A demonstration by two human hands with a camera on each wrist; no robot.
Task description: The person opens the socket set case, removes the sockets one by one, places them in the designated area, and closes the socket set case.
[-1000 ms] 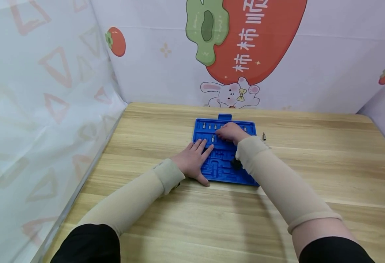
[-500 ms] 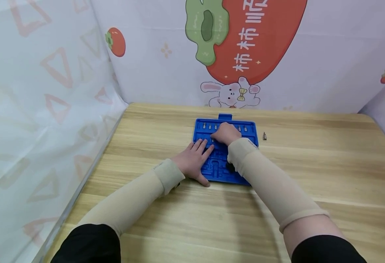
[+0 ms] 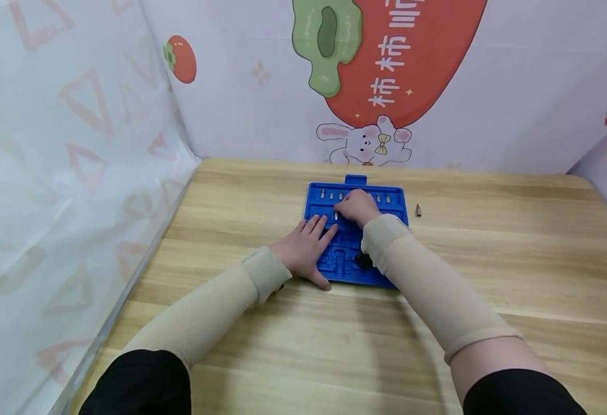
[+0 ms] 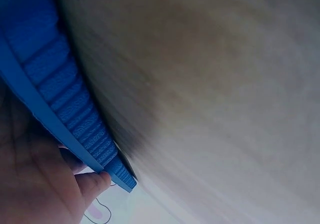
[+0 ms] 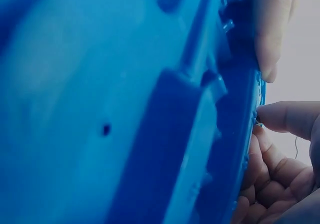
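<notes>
A blue plastic bit case (image 3: 340, 271) lies unfolded on the table, with molded slots. My left hand (image 3: 302, 249) is spread, its fingers resting on the case's left side and the thumb at the front edge. Over the upper tray my right hand (image 3: 357, 206) has curled fingers. In the right wrist view, its thumb and index finger (image 5: 285, 116) pinch a small dark tip of a screwdriver bit (image 5: 258, 119) at the tray, mostly hidden. One silver bit (image 3: 336, 216) shows beside the fingertips. Several more bits (image 3: 331, 195) stand along the back row, partly covered by the hand.
A loose bit (image 3: 418, 211) lies on the wooden table (image 3: 490, 242) to the right of the case. Behind the table hangs a printed cloth (image 3: 251, 115), and another cloth (image 3: 75, 190) runs along the left edge.
My right hand moved left across the tray to the lone silver bit, covered part of it, then shifted slightly so it shows again. The left hand stayed in place.
</notes>
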